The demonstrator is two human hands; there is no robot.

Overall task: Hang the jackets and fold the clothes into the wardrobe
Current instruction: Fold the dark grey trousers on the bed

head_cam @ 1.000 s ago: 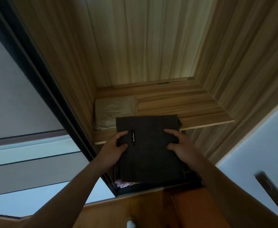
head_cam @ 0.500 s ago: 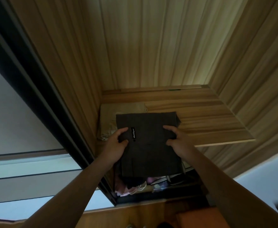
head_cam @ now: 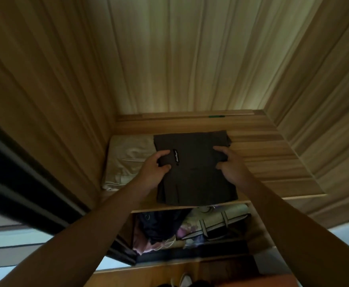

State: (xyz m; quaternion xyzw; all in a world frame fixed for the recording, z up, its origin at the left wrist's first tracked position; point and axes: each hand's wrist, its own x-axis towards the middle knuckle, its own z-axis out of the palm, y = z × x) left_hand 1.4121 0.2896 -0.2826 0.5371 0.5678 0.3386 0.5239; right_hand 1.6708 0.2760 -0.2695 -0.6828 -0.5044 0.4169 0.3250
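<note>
— Since a second ago the dark folded garment (head_cam: 196, 175) has slid deeper onto the shelf (head_cam: 272, 162); nearly all of it now lies on the boards, its front edge near the lip. How do I finish this well?
— Your left hand (head_cam: 151, 170) grips the left edge by the label (head_cam: 176, 155), thumb on top, and your right hand (head_cam: 232, 167) grips the right edge, so the hands are well apart with the cloth flat between them. I'd judge the placing almost done. Push evenly with both, keep the fold square to the wardrobe (head_cam: 190, 59) back, and let go only once the front edge clears the lip. Then draw your fingers out sideways so the lower layers don't drag
— And the beige folded garment (head_cam: 126, 160) beside it?
— They meet along one edge; whether the dark one overlaps it I cannot tell. Any fingers under the cloth are hidden, and the label's writing is too small to read. Below the shelf only a dim jumble of clothes (head_cam: 161, 226) and a bag (head_cam: 217, 223) shows
</note>
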